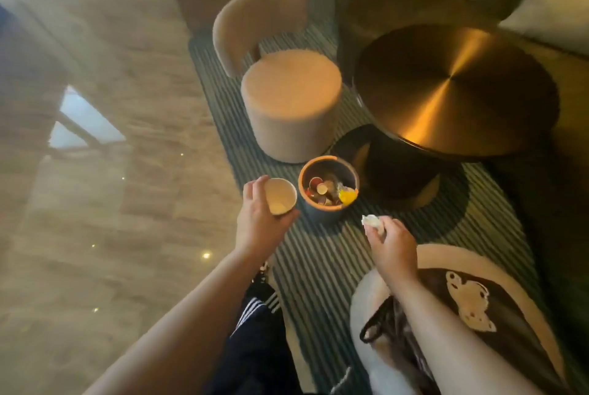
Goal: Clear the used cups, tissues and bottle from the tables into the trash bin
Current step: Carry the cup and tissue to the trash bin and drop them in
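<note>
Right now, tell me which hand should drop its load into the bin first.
Left. The left hand holds the paper cup right beside the trash bin rim; the right hand with its tissue is farther off.

Trash bin point(328, 203) on rug point(318, 260), chair point(287, 101) behind it, round table point(455, 88) right of chair.
</note>
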Action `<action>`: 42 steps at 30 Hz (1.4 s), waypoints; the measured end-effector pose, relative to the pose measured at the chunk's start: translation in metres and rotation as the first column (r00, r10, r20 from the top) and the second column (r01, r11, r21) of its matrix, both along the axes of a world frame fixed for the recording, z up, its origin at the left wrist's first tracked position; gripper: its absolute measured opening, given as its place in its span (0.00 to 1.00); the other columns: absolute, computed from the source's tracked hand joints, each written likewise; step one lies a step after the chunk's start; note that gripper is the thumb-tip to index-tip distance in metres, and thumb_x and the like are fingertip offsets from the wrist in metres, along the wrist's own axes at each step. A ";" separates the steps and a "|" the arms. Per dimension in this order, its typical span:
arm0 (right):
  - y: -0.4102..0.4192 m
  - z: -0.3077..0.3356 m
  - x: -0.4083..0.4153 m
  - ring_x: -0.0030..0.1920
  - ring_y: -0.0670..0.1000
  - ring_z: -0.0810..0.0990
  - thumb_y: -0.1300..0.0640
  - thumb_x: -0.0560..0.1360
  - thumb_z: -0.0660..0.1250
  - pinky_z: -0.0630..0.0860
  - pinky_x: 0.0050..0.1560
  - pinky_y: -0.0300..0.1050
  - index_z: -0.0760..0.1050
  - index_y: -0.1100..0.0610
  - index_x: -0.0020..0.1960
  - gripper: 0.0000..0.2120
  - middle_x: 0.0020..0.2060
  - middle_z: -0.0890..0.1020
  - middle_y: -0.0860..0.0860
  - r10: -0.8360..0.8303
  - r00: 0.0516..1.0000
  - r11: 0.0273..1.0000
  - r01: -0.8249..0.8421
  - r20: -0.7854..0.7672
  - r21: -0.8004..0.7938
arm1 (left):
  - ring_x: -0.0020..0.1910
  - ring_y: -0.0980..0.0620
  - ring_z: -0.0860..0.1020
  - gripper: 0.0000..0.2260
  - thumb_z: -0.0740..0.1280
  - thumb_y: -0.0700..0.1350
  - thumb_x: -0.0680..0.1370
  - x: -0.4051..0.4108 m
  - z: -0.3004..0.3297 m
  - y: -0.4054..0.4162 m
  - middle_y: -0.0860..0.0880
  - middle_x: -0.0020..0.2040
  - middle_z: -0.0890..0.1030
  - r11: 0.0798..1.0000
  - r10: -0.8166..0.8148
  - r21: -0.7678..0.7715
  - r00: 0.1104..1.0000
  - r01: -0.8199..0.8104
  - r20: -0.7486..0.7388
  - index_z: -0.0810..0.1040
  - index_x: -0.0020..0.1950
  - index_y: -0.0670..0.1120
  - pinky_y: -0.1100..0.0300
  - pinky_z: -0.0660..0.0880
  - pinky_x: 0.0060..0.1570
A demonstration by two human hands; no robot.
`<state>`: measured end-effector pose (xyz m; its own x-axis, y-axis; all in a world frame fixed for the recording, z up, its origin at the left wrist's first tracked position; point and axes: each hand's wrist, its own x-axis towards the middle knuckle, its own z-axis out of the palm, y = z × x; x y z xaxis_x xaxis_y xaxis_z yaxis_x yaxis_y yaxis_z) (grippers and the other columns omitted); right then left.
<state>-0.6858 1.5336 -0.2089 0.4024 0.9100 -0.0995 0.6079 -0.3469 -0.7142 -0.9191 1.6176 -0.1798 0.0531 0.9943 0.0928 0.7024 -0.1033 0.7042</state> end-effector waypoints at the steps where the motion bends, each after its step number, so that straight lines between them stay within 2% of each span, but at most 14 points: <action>1: 0.025 -0.006 -0.008 0.41 0.51 0.74 0.54 0.78 0.62 0.70 0.38 0.45 0.74 0.56 0.43 0.08 0.39 0.76 0.50 -0.044 0.999 0.999 0.044 -0.011 0.003 | 0.52 0.57 0.68 0.36 0.76 0.54 0.67 -0.002 -0.006 0.034 0.51 0.63 0.66 0.998 -0.056 -0.012 0.998 0.056 -0.011 0.61 0.69 0.51 0.60 0.69 0.48; 7: 0.141 -0.025 -0.040 0.38 0.49 0.73 0.52 0.78 0.64 0.63 0.34 0.37 0.74 0.54 0.40 0.09 0.35 0.76 0.49 -0.328 0.945 0.944 0.326 -0.022 -0.047 | 0.53 0.58 0.67 0.36 0.76 0.55 0.67 -0.011 -0.028 0.203 0.50 0.65 0.67 0.927 -0.372 -0.087 0.926 0.366 -0.068 0.63 0.69 0.50 0.60 0.68 0.48; 12: 0.193 -0.034 -0.044 0.41 0.52 0.75 0.53 0.77 0.64 0.72 0.40 0.49 0.77 0.58 0.45 0.09 0.39 0.78 0.52 -0.455 0.890 0.884 0.453 0.006 -0.118 | 0.54 0.59 0.65 0.36 0.77 0.54 0.66 0.011 -0.054 0.288 0.51 0.65 0.66 0.838 -0.531 -0.182 0.846 0.514 -0.056 0.63 0.69 0.50 0.61 0.66 0.51; 14: 0.209 -0.041 -0.043 0.42 0.52 0.75 0.53 0.77 0.64 0.73 0.41 0.49 0.77 0.58 0.46 0.09 0.40 0.78 0.53 -0.493 0.870 0.857 0.489 0.021 -0.160 | 0.54 0.59 0.66 0.36 0.77 0.55 0.65 0.027 -0.071 0.309 0.51 0.64 0.67 0.798 -0.580 -0.236 0.813 0.555 -0.047 0.63 0.67 0.51 0.61 0.67 0.50; 17: 0.233 -0.055 -0.038 0.44 0.52 0.75 0.55 0.77 0.64 0.73 0.44 0.49 0.77 0.57 0.49 0.07 0.43 0.78 0.52 -0.511 0.858 0.833 0.508 0.046 -0.219 | 0.57 0.54 0.70 0.38 0.78 0.55 0.64 0.051 -0.104 0.335 0.52 0.63 0.68 0.749 -0.617 -0.338 0.786 0.570 -0.042 0.62 0.67 0.51 0.60 0.68 0.50; 20: 0.253 -0.071 -0.032 0.46 0.52 0.75 0.56 0.76 0.64 0.72 0.45 0.46 0.77 0.58 0.51 0.07 0.44 0.79 0.51 -0.498 0.864 0.830 0.498 0.069 -0.252 | 0.60 0.51 0.70 0.41 0.78 0.56 0.62 0.068 -0.132 0.352 0.52 0.64 0.67 0.702 -0.639 -0.426 0.769 0.570 -0.023 0.61 0.69 0.52 0.59 0.68 0.52; 23: 0.275 -0.088 -0.027 0.47 0.52 0.75 0.56 0.77 0.64 0.69 0.42 0.44 0.77 0.58 0.51 0.07 0.45 0.78 0.52 -0.484 0.873 0.825 0.479 0.062 -0.300 | 0.65 0.56 0.65 0.48 0.79 0.58 0.60 0.072 -0.152 0.364 0.51 0.68 0.66 0.673 -0.637 -0.479 0.771 0.563 0.010 0.56 0.73 0.53 0.60 0.63 0.60; 26: 0.299 -0.102 -0.025 0.47 0.54 0.76 0.56 0.76 0.65 0.67 0.41 0.44 0.77 0.59 0.51 0.08 0.46 0.79 0.54 -0.468 0.882 0.829 0.460 0.054 -0.318 | 0.72 0.51 0.59 0.50 0.76 0.61 0.64 0.064 -0.166 0.372 0.48 0.75 0.60 0.681 -0.633 -0.510 0.773 0.525 -0.049 0.51 0.76 0.50 0.55 0.58 0.70; 28: 0.314 -0.111 -0.023 0.49 0.54 0.76 0.56 0.76 0.65 0.67 0.42 0.43 0.77 0.59 0.53 0.09 0.48 0.80 0.55 -0.463 0.884 0.825 0.455 0.060 -0.336 | 0.74 0.49 0.56 0.47 0.73 0.61 0.68 0.059 -0.169 0.376 0.46 0.77 0.57 0.704 -0.584 -0.546 0.807 0.454 -0.083 0.50 0.77 0.47 0.50 0.58 0.72; 31: 0.332 -0.122 -0.018 0.54 0.54 0.76 0.55 0.75 0.66 0.69 0.45 0.42 0.76 0.58 0.59 0.14 0.54 0.79 0.55 -0.454 0.889 0.822 0.442 0.055 -0.359 | 0.74 0.46 0.58 0.40 0.68 0.56 0.74 0.054 -0.168 0.381 0.42 0.76 0.58 0.746 -0.553 -0.496 0.828 0.443 -0.092 0.51 0.77 0.44 0.48 0.62 0.71; 35: 0.341 -0.123 -0.015 0.65 0.56 0.71 0.50 0.74 0.69 0.70 0.60 0.47 0.67 0.56 0.69 0.27 0.64 0.73 0.56 -0.391 0.920 0.838 0.349 -0.017 -0.419 | 0.74 0.46 0.59 0.35 0.64 0.56 0.77 0.053 -0.159 0.388 0.42 0.76 0.58 0.750 -0.573 -0.477 0.811 0.459 -0.121 0.52 0.77 0.43 0.48 0.62 0.70; 39: 0.328 -0.109 -0.011 0.67 0.55 0.69 0.49 0.75 0.67 0.69 0.63 0.47 0.65 0.57 0.70 0.27 0.67 0.72 0.55 -0.399 0.915 0.838 0.342 -0.052 -0.425 | 0.74 0.49 0.58 0.36 0.63 0.59 0.76 0.064 -0.143 0.393 0.45 0.76 0.58 0.741 -0.566 -0.516 0.812 0.429 -0.139 0.52 0.77 0.47 0.49 0.60 0.71; 42: 0.313 -0.091 -0.010 0.69 0.55 0.67 0.48 0.77 0.64 0.67 0.66 0.47 0.62 0.59 0.72 0.28 0.70 0.69 0.57 -0.450 0.893 0.815 0.408 -0.006 -0.412 | 0.73 0.48 0.59 0.36 0.62 0.62 0.75 0.074 -0.119 0.392 0.46 0.76 0.60 0.756 -0.593 -0.445 0.790 0.480 -0.156 0.52 0.77 0.47 0.47 0.61 0.70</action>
